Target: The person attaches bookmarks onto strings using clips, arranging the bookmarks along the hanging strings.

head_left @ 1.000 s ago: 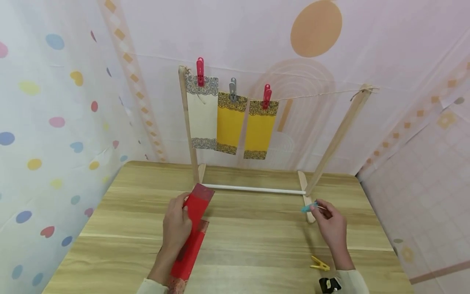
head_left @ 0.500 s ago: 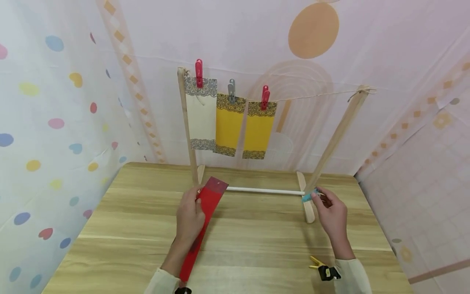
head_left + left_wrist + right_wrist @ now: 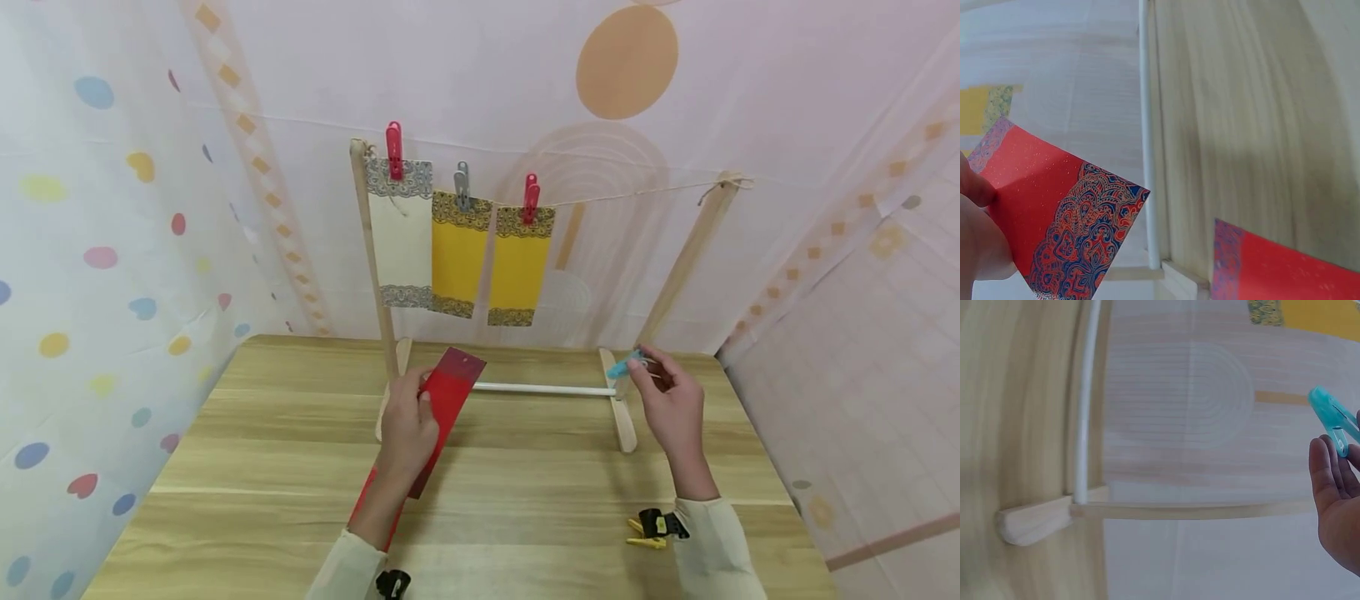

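Observation:
My left hand (image 3: 408,429) pinches a red card (image 3: 450,392) by its side, tilted above the table. In the left wrist view the card's blue-and-red patterned end band (image 3: 1088,237) faces the camera. A second red card (image 3: 1291,269) lies on the table, partly hidden under my left forearm in the head view. My right hand (image 3: 675,408) holds a turquoise clothespin (image 3: 622,367) between thumb and fingers, near the foot of the right post. In the right wrist view that clothespin (image 3: 1329,412) points up and left, while other fingers extend below it.
A string (image 3: 637,193) spans two wooden posts joined by a white rod (image 3: 543,388). From it hang a white card (image 3: 405,242) and two yellow cards (image 3: 520,271), held by red and grey clothespins. A yellow clothespin (image 3: 647,542) lies beside my right wrist.
My left hand has carried the red card up and to the right, toward the rack. My right hand has risen slightly with the turquoise clothespin. The hanging cards keep their places.

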`<state>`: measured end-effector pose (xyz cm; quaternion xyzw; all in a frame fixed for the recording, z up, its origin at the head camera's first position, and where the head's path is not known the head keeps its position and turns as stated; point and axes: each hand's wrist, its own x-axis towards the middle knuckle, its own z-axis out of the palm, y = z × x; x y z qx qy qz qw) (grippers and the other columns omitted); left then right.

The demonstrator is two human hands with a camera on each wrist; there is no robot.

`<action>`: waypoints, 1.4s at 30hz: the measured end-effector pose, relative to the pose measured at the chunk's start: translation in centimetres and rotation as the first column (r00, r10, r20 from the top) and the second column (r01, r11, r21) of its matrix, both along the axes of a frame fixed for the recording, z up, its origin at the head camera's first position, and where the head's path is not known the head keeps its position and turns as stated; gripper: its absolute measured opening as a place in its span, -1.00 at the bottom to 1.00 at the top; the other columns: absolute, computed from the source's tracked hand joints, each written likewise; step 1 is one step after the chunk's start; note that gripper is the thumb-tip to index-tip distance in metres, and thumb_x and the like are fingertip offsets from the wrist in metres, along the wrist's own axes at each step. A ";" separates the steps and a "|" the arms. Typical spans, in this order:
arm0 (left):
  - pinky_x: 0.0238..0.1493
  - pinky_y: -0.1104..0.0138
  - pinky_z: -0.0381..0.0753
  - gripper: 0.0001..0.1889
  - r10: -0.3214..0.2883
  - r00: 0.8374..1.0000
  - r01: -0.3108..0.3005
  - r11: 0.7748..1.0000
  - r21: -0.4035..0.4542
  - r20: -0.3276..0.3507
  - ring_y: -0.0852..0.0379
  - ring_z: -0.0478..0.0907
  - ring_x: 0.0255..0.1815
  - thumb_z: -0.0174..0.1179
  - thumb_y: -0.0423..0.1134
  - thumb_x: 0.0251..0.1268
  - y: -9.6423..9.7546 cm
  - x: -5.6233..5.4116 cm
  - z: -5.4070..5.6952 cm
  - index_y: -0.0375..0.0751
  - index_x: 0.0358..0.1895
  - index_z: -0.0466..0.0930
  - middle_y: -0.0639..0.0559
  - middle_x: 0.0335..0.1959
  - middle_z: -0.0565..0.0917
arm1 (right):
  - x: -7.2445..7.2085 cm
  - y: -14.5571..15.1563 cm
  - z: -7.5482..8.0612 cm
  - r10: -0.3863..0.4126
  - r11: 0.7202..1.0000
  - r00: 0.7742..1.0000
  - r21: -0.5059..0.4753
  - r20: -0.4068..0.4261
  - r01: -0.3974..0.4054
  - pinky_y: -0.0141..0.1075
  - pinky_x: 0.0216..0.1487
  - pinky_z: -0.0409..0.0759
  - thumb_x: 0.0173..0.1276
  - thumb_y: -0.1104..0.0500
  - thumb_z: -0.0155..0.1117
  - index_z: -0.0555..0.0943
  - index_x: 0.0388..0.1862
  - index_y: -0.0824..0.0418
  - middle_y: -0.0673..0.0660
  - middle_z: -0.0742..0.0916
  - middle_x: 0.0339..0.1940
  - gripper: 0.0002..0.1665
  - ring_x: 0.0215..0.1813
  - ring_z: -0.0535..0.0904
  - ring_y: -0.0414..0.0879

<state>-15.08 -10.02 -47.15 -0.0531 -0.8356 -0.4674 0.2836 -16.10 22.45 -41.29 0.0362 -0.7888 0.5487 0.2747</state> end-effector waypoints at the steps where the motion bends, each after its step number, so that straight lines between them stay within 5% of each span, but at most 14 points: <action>1: -0.20 0.00 0.54 -0.59 -0.008 1.000 0.008 1.000 0.010 0.002 -0.14 0.54 -0.13 0.01 -0.65 0.27 0.2 -0.1 0.2 -0.36 0.15 0.55 -0.23 -0.11 0.59 | -0.2 0.0 0.2 0.006 1.000 1.000 0.003 -0.009 -0.006 -0.59 -0.14 0.53 0.42 0.35 0.31 0.64 0.16 0.45 0.40 0.73 -0.02 -0.64 -0.13 0.60 -0.45; 9: -0.05 0.03 0.55 -0.58 -0.068 0.997 0.067 0.997 0.038 0.030 -0.09 0.52 0.00 -0.02 -0.61 0.33 1.6 -0.9 1.5 -0.30 0.21 0.54 -0.19 0.09 0.58 | -1.1 -0.2 2.3 0.026 1.000 0.998 -0.013 -0.055 -0.027 -0.56 -0.13 0.53 0.41 0.37 0.31 0.64 0.16 0.45 0.38 0.72 0.03 -0.64 -0.10 0.60 -0.41; 20: -0.10 -0.01 0.53 -0.60 -0.077 0.997 0.077 0.995 0.065 -0.006 -0.14 0.53 -0.06 0.00 -0.59 0.33 3.6 -1.9 3.4 -0.32 0.20 0.53 -0.24 -0.02 0.59 | -2.1 -0.7 3.7 0.061 0.998 0.990 -0.022 -0.128 -0.064 -0.55 -0.10 0.54 0.39 0.40 0.32 0.62 0.16 0.49 0.39 0.71 0.04 -0.63 -0.09 0.62 -0.40; 30: -0.24 0.10 0.53 -0.60 -0.118 0.987 0.130 0.986 0.103 -0.113 -0.14 0.51 -0.17 -0.01 -0.59 0.35 5.5 -3.1 5.1 -0.34 0.23 0.49 -0.24 -0.10 0.54 | -3.6 -1.3 5.4 0.085 0.995 0.980 -0.039 -0.177 -0.093 -0.51 -0.08 0.56 0.38 0.40 0.32 0.63 0.15 0.49 0.37 0.72 0.05 -0.63 -0.10 0.64 -0.38; 42: -0.19 0.09 0.55 -0.59 -0.124 0.985 0.144 0.975 0.169 -0.124 -0.12 0.50 -0.12 0.01 -0.53 0.36 7.1 -4.1 6.8 -0.30 0.24 0.48 -0.22 -0.07 0.53 | -4.4 -1.4 8.0 0.080 0.997 0.974 0.011 -0.213 -0.080 -0.52 -0.11 0.55 0.36 0.42 0.33 0.64 0.13 0.47 0.37 0.73 0.00 -0.64 -0.12 0.63 -0.39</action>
